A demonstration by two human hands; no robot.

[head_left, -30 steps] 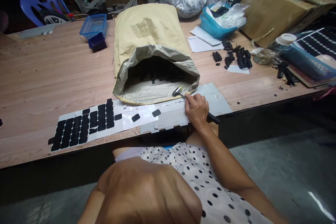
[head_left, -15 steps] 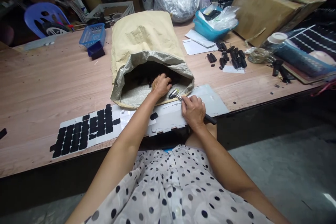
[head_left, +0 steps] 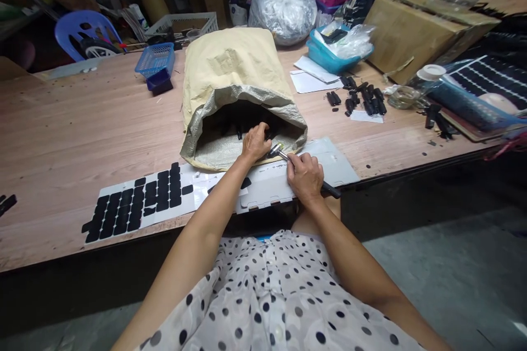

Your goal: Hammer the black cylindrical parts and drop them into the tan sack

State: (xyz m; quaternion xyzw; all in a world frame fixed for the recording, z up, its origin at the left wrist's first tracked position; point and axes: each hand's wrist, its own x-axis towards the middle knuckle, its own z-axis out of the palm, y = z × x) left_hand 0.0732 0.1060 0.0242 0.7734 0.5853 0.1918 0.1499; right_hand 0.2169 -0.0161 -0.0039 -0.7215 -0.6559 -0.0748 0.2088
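Note:
A cream woven sack (head_left: 234,57) lies on the table with its mouth facing me. My left hand (head_left: 256,142) is inside the mouth, fingers curled near small black pieces (head_left: 239,131); whatever it grips is hidden. Closed round a small hammer is my right hand (head_left: 305,175). The hammer's metal head (head_left: 275,149) points toward the sack's lower lip, and its black handle (head_left: 330,190) sticks out behind the hand. Beneath the right hand lies a flat grey-white board (head_left: 329,162) along the table edge.
Black rounded stickers on a sheet (head_left: 121,214) lie at the left. Black cylindrical parts (head_left: 373,100) are piled at the right, near a cardboard box (head_left: 420,27). A blue basket (head_left: 155,59) and a teal basin (head_left: 337,57) stand farther back.
My left hand has drawn back slightly toward the sack's lip. The hammer stays in my right hand almost unmoved. The whole view has shifted a little.

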